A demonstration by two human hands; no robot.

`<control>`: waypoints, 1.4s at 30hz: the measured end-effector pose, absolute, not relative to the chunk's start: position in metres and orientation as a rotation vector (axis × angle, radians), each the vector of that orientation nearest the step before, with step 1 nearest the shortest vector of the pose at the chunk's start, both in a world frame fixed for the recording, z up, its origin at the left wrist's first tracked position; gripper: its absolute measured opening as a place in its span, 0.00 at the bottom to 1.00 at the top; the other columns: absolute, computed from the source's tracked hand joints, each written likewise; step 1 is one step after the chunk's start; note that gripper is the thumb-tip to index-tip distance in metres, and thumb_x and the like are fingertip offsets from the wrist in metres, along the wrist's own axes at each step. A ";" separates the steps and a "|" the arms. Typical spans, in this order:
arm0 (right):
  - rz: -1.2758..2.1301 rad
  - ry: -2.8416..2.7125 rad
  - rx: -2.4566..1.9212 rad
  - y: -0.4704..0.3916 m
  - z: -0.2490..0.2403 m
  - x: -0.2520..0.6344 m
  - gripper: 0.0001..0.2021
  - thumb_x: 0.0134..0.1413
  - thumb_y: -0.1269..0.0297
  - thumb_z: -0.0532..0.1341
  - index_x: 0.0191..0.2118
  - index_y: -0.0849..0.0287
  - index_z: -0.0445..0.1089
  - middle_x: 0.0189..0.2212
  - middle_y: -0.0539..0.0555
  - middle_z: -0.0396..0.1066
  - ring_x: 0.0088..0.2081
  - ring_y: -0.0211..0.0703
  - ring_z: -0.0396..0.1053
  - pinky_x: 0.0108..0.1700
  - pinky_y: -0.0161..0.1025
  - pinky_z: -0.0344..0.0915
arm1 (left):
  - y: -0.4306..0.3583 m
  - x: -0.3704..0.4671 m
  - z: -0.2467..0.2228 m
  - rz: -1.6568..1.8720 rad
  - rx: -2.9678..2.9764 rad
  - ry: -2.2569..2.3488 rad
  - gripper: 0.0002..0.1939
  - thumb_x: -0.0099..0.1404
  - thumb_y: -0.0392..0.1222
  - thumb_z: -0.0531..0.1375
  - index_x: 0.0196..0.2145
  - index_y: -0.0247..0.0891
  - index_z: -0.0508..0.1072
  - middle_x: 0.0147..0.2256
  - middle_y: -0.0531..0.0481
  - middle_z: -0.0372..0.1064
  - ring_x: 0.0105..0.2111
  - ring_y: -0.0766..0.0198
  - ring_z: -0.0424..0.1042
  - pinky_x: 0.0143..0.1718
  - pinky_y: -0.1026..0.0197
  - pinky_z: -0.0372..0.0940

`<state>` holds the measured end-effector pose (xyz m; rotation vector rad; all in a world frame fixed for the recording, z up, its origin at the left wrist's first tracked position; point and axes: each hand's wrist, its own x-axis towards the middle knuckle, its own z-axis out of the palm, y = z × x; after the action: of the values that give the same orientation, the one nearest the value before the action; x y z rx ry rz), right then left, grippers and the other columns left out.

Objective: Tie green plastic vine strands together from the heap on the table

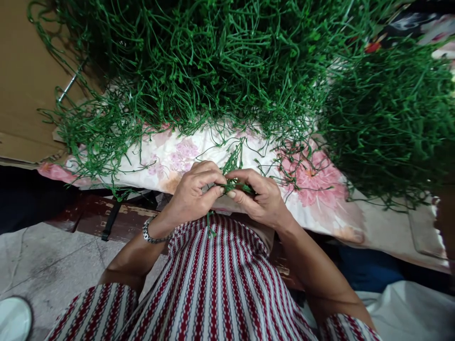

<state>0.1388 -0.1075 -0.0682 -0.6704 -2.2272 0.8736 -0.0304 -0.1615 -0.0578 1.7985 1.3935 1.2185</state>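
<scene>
Close together over the front edge of a floral cloth [209, 142], both hands pinch at the same small bunch of green artificial stems [233, 161]. My left hand [197, 189] has its thumb and forefinger pressed together on the bunch. From the other side my right hand [259, 194] grips it, thumb against the curled fingers. The stem tips fan out away from me, and one sprig [210, 227] dangles below the left hand. The exact spot between the fingertips is partly hidden. A chain bracelet [151, 231] circles the left wrist.
A large tangled heap of green stems [213, 61] fills the far side. Another heap [387, 118] lies at right, and loose stems [103, 132] spread at left. Cardboard [28, 94] stands at left. A dark wooden edge [95, 215] runs below the cloth.
</scene>
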 end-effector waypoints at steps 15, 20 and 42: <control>0.657 -2.367 -0.601 -0.111 -0.074 0.141 0.05 0.57 0.66 0.55 0.34 0.60 0.66 0.27 0.51 0.71 0.26 0.34 0.66 0.29 0.31 0.61 | -0.164 -0.034 -0.057 1.063 1.620 1.279 0.04 0.58 0.33 0.54 0.25 0.37 0.65 0.26 0.52 0.63 0.30 0.64 0.62 0.34 0.61 0.57; 0.747 -2.346 -0.607 -0.109 -0.076 0.142 0.05 0.58 0.65 0.55 0.35 0.60 0.64 0.26 0.50 0.68 0.25 0.32 0.63 0.28 0.30 0.58 | -0.161 -0.033 -0.062 1.078 1.616 1.208 0.06 0.59 0.38 0.57 0.25 0.37 0.65 0.25 0.52 0.61 0.29 0.65 0.60 0.33 0.62 0.56; 0.486 -2.846 -0.248 -0.099 -0.067 0.144 0.06 0.52 0.72 0.51 0.28 0.60 0.63 0.19 0.49 0.63 0.21 0.34 0.57 0.25 0.35 0.48 | -0.154 -0.047 -0.067 0.591 2.204 0.980 0.09 0.57 0.28 0.50 0.23 0.38 0.57 0.22 0.53 0.56 0.25 0.65 0.57 0.32 0.61 0.55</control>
<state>0.1442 -0.0989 -0.0668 -0.2478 -2.8464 0.4863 -0.0472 -0.1540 -0.0672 2.2036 0.9804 0.5905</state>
